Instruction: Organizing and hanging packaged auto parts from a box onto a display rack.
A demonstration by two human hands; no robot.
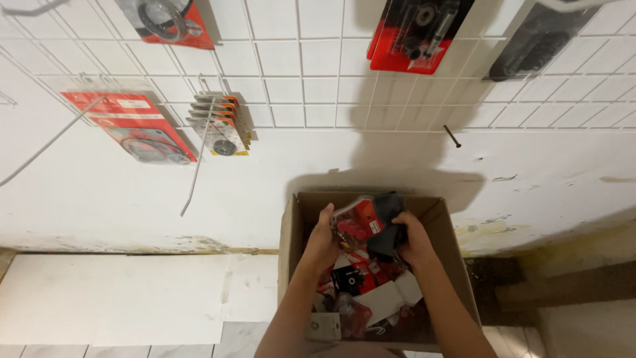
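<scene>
An open cardboard box point(457, 258) stands on the floor against the white wall, full of several red, black and white blister packs point(361, 288). Both my hands reach into it. My left hand point(322, 240) grips the left edge of a red blister pack point(354, 224) raised above the pile. My right hand point(414, 242) holds a dark grey, soft-looking item point(389, 229) right beside that pack. The two hands are close together near the far side of the box.
A white wire grid point(318, 79) covers the wall above, with hanging packs: red ones at upper left point(175, 23), left point(136, 126) and top centre point(417, 33), a stack with orange edges point(220, 126), a dark one point(533, 43). Long bare hooks point(197, 169) stick out. White floor tiles point(112, 298) lie left.
</scene>
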